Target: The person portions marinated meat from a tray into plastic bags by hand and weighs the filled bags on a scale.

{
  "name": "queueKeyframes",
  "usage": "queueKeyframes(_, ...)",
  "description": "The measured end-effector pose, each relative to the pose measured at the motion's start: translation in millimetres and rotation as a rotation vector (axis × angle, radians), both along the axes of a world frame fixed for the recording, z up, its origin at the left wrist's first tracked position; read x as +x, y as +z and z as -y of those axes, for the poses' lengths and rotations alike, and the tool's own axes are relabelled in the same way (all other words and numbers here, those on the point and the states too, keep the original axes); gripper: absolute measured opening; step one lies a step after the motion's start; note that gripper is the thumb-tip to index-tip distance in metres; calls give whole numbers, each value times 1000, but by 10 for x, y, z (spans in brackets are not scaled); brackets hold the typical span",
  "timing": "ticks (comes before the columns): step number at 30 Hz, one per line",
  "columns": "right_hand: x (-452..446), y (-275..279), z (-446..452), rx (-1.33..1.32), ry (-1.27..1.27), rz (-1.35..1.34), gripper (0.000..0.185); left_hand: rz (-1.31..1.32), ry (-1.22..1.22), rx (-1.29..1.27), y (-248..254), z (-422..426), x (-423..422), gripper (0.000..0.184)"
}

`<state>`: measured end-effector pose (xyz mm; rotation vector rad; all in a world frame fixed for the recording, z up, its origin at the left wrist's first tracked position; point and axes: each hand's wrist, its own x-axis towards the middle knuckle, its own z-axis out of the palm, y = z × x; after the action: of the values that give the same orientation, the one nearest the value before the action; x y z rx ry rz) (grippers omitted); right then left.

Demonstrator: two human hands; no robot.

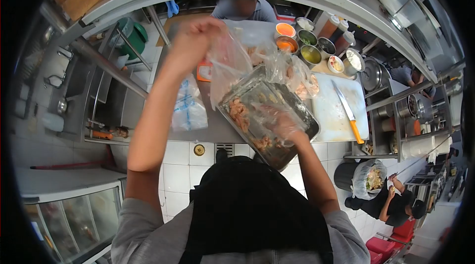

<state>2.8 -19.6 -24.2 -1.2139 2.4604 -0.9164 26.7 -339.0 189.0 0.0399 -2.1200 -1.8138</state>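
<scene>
My left hand (204,30) is raised over the far left of the table, its fingers closed on the top of a clear plastic bag (230,63). The bag hangs down to the upper left side of a metal tray (308,114), which is tilted at the table's near edge. Pieces of raw meat (239,114) lie in the tray. Inside it is my right hand (283,124), covered by clear plastic; blur and plastic hide its fingers. More bagged meat (303,81) rests just beyond the tray. A flat plastic bag with blue print (189,105) lies to the left.
On the right, a knife with a yellow handle (348,110) lies on a white cutting board (324,115). Several bowls (310,55) of ingredients and sauce bottles (341,33) stand behind. One person (245,7) is across the table; another (396,199) works near a lined bin (349,176).
</scene>
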Motion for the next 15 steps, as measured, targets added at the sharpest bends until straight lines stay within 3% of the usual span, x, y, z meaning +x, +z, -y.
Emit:
queueKeyframes(1,12,-197,107,17,55,-172,57,15,43,-1,188,71,-22,15)
queueKeyframes(5,-50,-557,726,176,169,-383,57,141,255,-82,440,348,-223,19)
queueKeyframes(7,-110,-582,962,145,208,-578,52,-2,144,-41,381,433,-403,22)
queueKeyframes(10,-217,-457,1158,402,325,-319,43,-100,51,-44,193,760,-711,23)
queueKeyframes(13,-191,-409,1108,349,336,-331,32,-10,119,-262,36,982,-931,21)
queueKeyframes(15,-226,-798,1105,237,229,-312,35,26,147,-424,-57,1114,-1066,18)
